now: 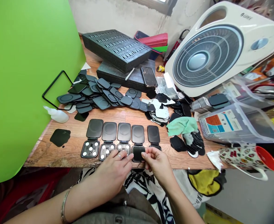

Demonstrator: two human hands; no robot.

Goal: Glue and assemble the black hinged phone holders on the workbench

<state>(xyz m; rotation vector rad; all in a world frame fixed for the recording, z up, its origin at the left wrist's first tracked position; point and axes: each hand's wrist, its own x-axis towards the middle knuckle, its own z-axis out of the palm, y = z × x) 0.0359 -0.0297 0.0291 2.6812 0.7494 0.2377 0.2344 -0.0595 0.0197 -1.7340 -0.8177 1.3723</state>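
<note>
A row of several open black hinged cases (109, 137) lies along the near edge of the wooden table (48, 149), lids up, some showing white discs inside. My left hand (115, 169) rests by the fourth case (138, 152), fingers curled with the fingertips on its left edge. My right hand (157, 161) pinches the right edge of that same case's black pad. A ring is on my left hand and a bracelet on that wrist.
Black pads lie heaped (97, 93) behind the row, with black foam trays (117, 46) and a phone (149, 76) further back. A white fan (221, 46) leans at right. A green cloth (182, 125), a clear plastic bin (239, 123) and a tipped mug (246, 157) sit right. A green board (22, 77) stands left.
</note>
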